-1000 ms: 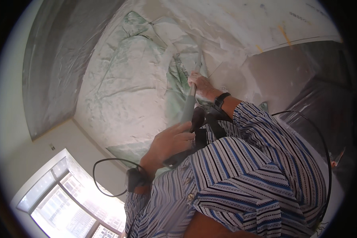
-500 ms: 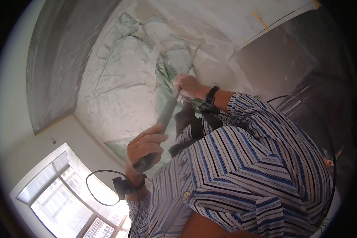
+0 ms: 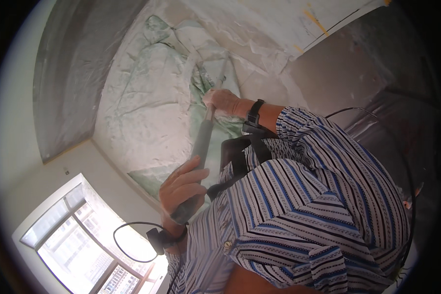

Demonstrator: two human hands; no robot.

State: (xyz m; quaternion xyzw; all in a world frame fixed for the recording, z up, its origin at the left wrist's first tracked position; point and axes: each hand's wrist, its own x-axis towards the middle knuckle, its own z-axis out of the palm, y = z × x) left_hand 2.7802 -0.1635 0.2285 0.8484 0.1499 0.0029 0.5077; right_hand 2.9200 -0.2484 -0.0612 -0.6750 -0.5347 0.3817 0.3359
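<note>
A long pole with a thick dark grip [image 3: 203, 139] slants across the middle of the view, and both my hands are on it. My right hand [image 3: 225, 102] is wrapped round the pole near the top of the dark grip. My left hand [image 3: 183, 188] holds the grip's lower end, fingers curled over it. Beyond my right hand the pole's thinner pale shaft runs up over the floor sheet; its far end is too faint to make out. Each wrist wears a black strap with a small device.
A dusty, crumpled green-white sheet [image 3: 147, 108] covers the floor. A grey wall panel [image 3: 78, 73] rises at the left, above a bright window [image 3: 88, 245] at lower left. Clear plastic film [image 3: 362, 130] hangs or lies at the right. Black cables loop from both wrists.
The pole's far end has swung left, and my right hand has moved slightly left with it. My left hand has shifted a little right and down, still on the grip.
</note>
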